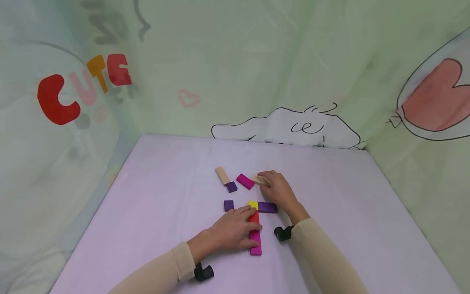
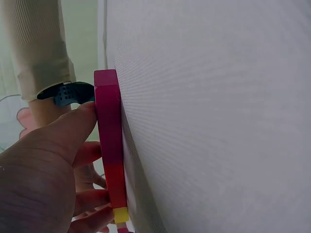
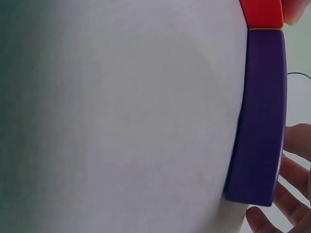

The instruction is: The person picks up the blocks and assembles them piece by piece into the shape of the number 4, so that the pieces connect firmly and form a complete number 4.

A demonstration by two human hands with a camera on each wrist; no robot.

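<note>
1. The right hand point(image 1: 278, 190) pinches a pale block point(image 1: 256, 178) between thumb and fingers, one end poking out to the left of the fingertips; the rest is covered by the hand.
2. That pale block's long axis runs mainly sideways, slanting a little toward the person at its right end.
3. The relation that counts, I judge, is between this block and the joined blocks on the person's side of the right hand: the yellow block point(image 1: 252, 203) lies toward the person and slightly left of its fingertips, and the long purple block point(image 1: 267, 208) runs sideways from the yellow one toward the right wrist.
4. The left hand point(image 1: 235, 228) is relaxed, fingers spread over the column of the red block point(image 1: 253, 218) and the near magenta block point(image 1: 256, 250), a fingertip at the yellow. This column's long axis points away from the person, roughly crosswise to the pale block.
5. The right hand is nearer the loose magenta block point(image 1: 245, 181), just left of its fingertips; whether that touches the pale block I cannot tell.
6. A small purple block point(image 1: 228, 205) lies on the bench point(image 1: 165, 204) just beyond the left hand's knuckles. The second pale block point(image 1: 222, 175) is farther out, well left of the right hand.
</note>
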